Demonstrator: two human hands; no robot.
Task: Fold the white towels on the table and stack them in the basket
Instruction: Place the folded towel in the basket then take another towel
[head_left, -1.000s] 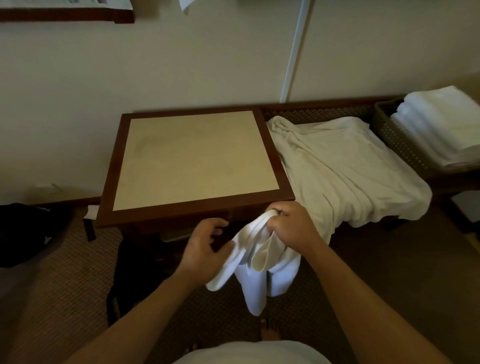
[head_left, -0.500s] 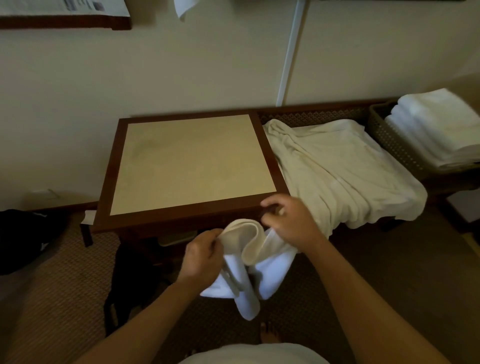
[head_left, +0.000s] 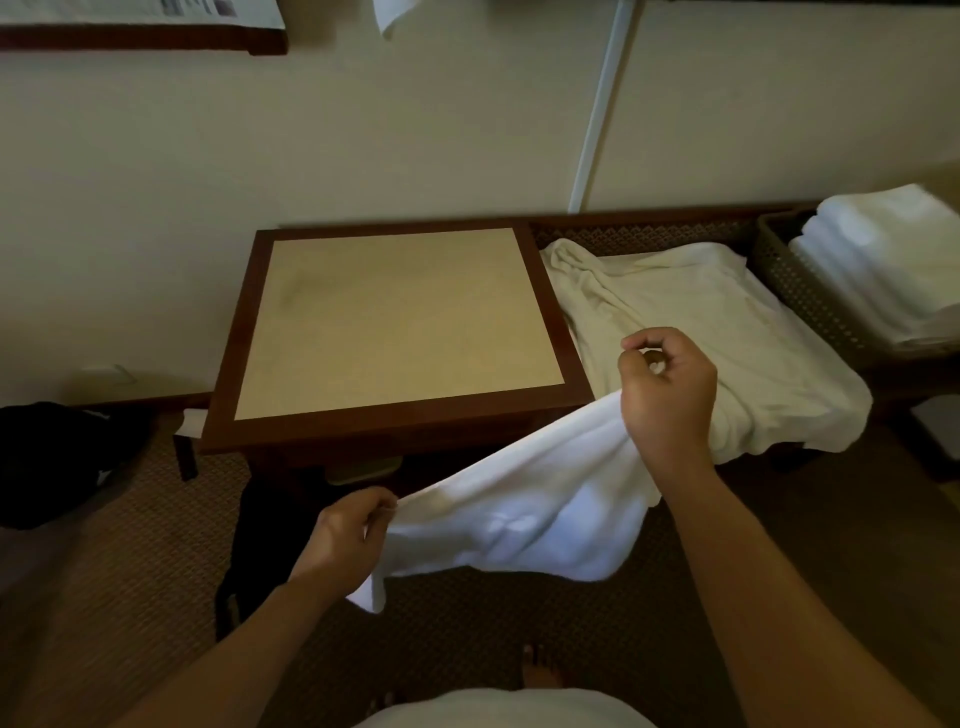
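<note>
A white towel (head_left: 524, 509) hangs stretched in the air in front of the square table (head_left: 400, 322), below its near edge. My left hand (head_left: 348, 530) pinches the towel's lower left corner. Higher up at the right, my right hand (head_left: 667, 395) holds the other end with curled fingers. The cloth sags between the two hands. A crumpled cream towel (head_left: 701, 332) lies on the low bench right of the table. At the far right stands a dark woven basket (head_left: 800, 291) holding a stack of folded white towels (head_left: 893, 265).
The table has a dark wood frame around a beige top. A dark bag (head_left: 57, 457) lies on the carpet at left, another dark object (head_left: 265, 540) under the table's front. The wall stands close behind. My bare foot (head_left: 540, 670) shows below.
The towel was bunched between my hands near the table's front edge. My hands have moved apart, the right one up and to the right, and the towel is now spread between them.
</note>
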